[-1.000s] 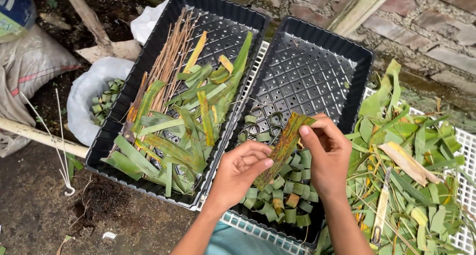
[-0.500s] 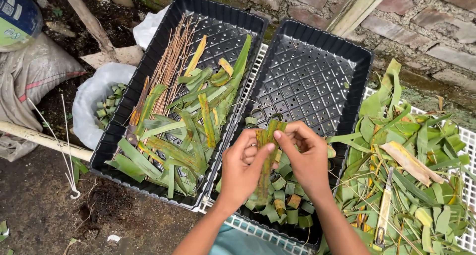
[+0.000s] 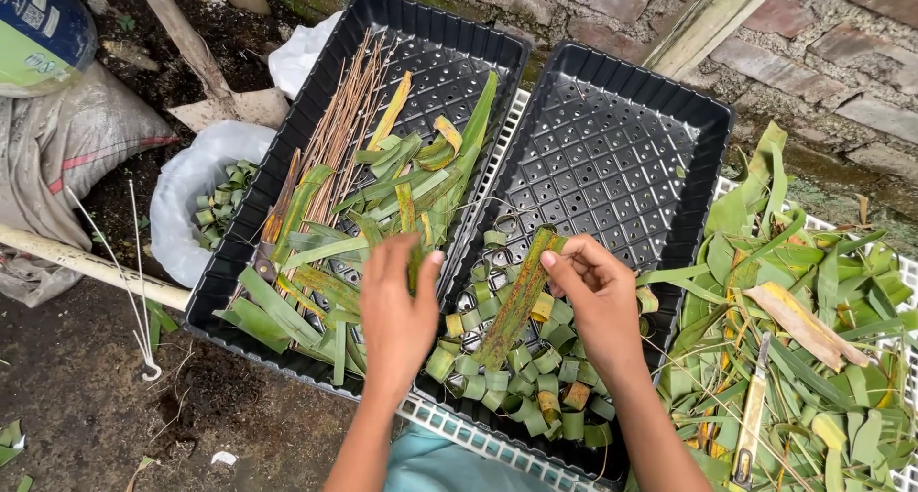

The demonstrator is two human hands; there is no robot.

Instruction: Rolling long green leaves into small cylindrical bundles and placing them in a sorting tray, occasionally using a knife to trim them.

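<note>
Nearest, small rolled leaf rings (image 3: 516, 387) lie heaped just under both hands in the right black tray (image 3: 688, 129). The right hand (image 3: 598, 296) pinches the upper end of a long brown-green leaf strip (image 3: 516, 301) between thumb and fingers; the strip slants down between the hands. The left hand (image 3: 400, 306), fingers loosely curled, touches cut leaves (image 3: 382, 196) in the left black tray (image 3: 316, 90), beyond which thin brown sticks (image 3: 339, 119) lie.

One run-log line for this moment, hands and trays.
left hand: over left tray, touching leaf strips | right hand: pinching mottled leaf strip | right tray: leaf rings
</note>
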